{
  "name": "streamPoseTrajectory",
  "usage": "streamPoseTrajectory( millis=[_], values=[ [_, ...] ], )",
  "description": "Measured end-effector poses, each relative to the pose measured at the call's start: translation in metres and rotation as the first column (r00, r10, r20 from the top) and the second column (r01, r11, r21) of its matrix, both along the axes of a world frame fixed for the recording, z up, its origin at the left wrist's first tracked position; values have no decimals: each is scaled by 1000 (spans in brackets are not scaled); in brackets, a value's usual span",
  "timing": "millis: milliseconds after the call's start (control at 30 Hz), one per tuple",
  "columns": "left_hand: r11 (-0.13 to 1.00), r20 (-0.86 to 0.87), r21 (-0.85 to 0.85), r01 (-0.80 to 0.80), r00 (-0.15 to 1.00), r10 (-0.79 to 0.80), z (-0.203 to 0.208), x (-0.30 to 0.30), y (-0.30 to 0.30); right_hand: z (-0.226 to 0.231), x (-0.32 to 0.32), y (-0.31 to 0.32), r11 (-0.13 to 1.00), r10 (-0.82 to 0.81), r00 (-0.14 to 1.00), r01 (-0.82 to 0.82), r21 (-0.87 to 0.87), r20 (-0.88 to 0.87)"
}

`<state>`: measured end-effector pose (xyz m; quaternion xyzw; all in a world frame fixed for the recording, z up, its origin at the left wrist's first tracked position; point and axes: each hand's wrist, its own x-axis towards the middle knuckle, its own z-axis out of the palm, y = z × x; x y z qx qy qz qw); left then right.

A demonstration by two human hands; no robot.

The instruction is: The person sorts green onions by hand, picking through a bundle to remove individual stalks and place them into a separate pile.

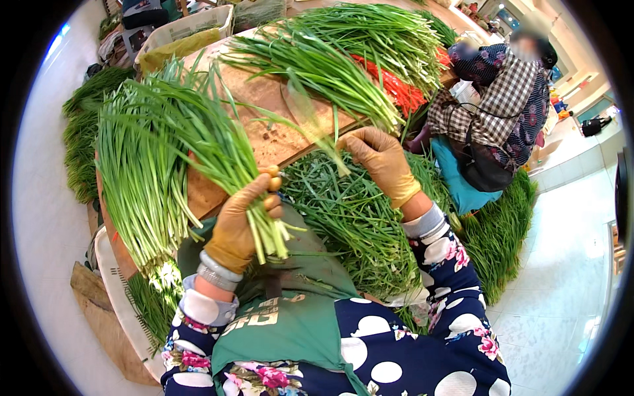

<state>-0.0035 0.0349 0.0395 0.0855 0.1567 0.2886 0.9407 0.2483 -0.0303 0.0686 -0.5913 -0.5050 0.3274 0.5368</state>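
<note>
Gloved in yellow-brown, my left hand (pixel 241 221) is closed around a bunch of garlic chives (pixel 221 148). Their pale cut ends stick out below the fist, and the green leaves fan up and left over the table. My right hand (pixel 382 162), in a matching glove, is pinched at the table's near edge. A motion-blurred chive leaf (pixel 320 129) is at its fingertips, seemingly caught between them. Left of my left hand, a big pile of chives (pixel 142 171) lies on the wooden table (pixel 271 135), stems toward me.
More chive bundles (pixel 330 72) lie at the table's far side beside red ties (pixel 396 86). Loose leaves (pixel 356 218) heap below the table edge near my lap. A seated person (pixel 495 112) is at the right. A white crate (pixel 185 33) stands at far left, another basket (pixel 109 264) near left.
</note>
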Motion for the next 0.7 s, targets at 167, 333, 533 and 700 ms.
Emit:
streamPoseTrajectory(
  millis=[167,333,533,700],
  values=[
    [999,-180,47,-2,984,11,-8,4,-9,-18,-30,-23,988,-118,979,98,-118,-167],
    [998,-114,70,3,993,5,-9,-1,-4,-20,-14,-43,902,-424,822,346,257,382],
    [999,-74,33,14,997,-11,-4,9,-8,-43,6,-11,948,41,979,-101,-303,-199],
    [998,-146,62,-6,989,15,7,3,-12,-4,-6,-23,970,-94,956,24,-243,-279]
  ],
)
